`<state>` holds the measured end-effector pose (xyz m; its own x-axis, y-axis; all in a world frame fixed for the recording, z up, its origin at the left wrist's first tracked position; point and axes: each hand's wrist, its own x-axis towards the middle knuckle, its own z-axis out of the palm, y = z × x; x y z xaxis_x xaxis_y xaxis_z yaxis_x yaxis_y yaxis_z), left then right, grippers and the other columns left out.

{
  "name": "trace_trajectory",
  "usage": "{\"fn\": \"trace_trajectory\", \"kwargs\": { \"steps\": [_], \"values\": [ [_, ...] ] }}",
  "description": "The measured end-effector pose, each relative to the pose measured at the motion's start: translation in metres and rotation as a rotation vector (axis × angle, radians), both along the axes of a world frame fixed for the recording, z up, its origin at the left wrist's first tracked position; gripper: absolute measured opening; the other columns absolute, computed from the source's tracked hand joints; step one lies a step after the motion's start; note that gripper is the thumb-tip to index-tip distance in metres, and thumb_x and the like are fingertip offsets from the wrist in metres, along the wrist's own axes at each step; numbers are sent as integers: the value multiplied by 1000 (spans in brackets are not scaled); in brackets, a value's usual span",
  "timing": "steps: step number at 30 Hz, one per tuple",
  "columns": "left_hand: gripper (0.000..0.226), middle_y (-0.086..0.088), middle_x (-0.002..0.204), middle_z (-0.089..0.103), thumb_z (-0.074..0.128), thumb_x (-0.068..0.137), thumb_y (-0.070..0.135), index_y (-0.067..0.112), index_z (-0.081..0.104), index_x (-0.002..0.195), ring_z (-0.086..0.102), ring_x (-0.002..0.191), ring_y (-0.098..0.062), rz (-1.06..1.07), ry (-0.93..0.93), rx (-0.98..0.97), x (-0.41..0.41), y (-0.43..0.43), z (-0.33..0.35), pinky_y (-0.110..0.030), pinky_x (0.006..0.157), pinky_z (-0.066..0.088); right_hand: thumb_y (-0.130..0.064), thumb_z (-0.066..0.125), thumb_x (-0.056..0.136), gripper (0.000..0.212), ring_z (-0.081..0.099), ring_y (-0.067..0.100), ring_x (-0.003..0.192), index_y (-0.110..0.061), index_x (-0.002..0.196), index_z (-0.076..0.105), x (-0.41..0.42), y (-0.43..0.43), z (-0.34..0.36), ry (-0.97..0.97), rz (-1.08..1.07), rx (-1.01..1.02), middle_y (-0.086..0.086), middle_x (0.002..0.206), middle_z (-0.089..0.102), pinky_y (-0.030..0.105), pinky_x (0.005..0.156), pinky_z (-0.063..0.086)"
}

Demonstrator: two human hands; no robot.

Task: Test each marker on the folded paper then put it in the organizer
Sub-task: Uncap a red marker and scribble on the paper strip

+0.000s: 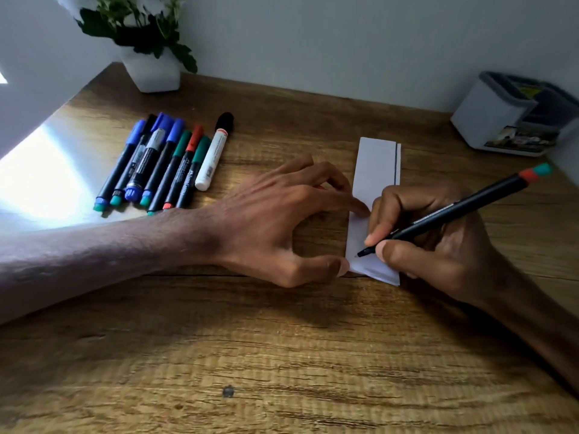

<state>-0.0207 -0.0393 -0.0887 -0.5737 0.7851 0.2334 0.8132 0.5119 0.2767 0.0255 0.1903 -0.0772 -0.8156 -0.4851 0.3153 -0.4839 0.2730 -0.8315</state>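
In the head view, a long strip of folded paper (374,195) lies on the wooden table (282,355), running away from the viewer, with a thin dark line drawn along its right edge. The left hand (275,220) reaches across from the left and pins the strip: its forefinger presses on the paper's left side about midway along, and its thumb touches the near left corner, the other fingers (326,170) curled loosely above the table with something small and red just glimpsed beneath them, too hidden to identify. The right hand (429,242) has its fingers closed around a black marker (454,211), gripped low near the tip between thumb and forefinger; the tip rests on the near part of the paper, and the barrel slants up and to the right, ending in a red band and a teal end. To the left, well apart from the paper, a row of markers (156,164) lies side by side on the table, with blue, green and red caps, and a white marker (213,155) with a black cap at the right end of the row. The organizer (488,120), a pale box with dark compartments, sits at the far right corner against the wall. A potted plant (150,67) in a white pot stands at the far left.
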Motion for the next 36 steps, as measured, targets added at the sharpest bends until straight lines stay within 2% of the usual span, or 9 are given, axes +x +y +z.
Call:
{"fn": "trace_trajectory", "kwargs": {
  "steps": [2,5,12,15,19,30,36],
  "values": [
    [75,10,146,44,56,83,70,36,46,149,38,126,-7,2,5,-6,0,0,0,-42,92,52,-16,65,73,14,59,28,57,-2,72,68,0,0,-1,18,-17,14,12,67,64,41,48,44],
    [76,10,145,45,56,83,70,36,45,150,40,125,-9,7,7,-7,0,-1,0,-44,91,53,-17,66,73,13,61,30,60,-5,71,68,1,0,-1,46,-20,44,10,68,66,47,49,46],
    [76,9,145,46,55,83,72,35,47,149,41,124,-9,11,11,-2,1,0,0,-43,87,54,-18,68,73,13,65,22,61,-6,71,69,1,-3,-1,83,-11,102,2,70,68,41,50,50],
    [76,9,144,47,55,83,72,34,48,148,42,124,-10,8,13,7,0,-1,1,-42,87,54,-18,68,72,13,66,19,61,-5,70,69,2,-4,-1,83,1,111,-4,71,69,35,50,51],
    [75,10,143,48,56,82,71,35,48,147,40,122,-7,12,8,18,1,-1,0,-42,86,54,-19,68,72,12,65,21,59,-7,69,68,3,-3,0,81,-5,116,2,68,68,38,48,50],
    [75,9,144,48,55,83,72,36,46,148,41,125,-9,19,14,10,1,-1,1,-42,84,55,-18,69,72,11,64,22,60,-8,70,69,3,-3,-1,65,-13,117,2,69,68,41,48,50],
    [76,10,144,47,54,82,72,36,46,148,40,124,-7,23,18,8,2,-1,1,-37,80,54,-19,69,72,11,64,21,61,-8,70,69,2,-2,-1,70,-5,126,1,69,68,40,49,50]
  ]
}}
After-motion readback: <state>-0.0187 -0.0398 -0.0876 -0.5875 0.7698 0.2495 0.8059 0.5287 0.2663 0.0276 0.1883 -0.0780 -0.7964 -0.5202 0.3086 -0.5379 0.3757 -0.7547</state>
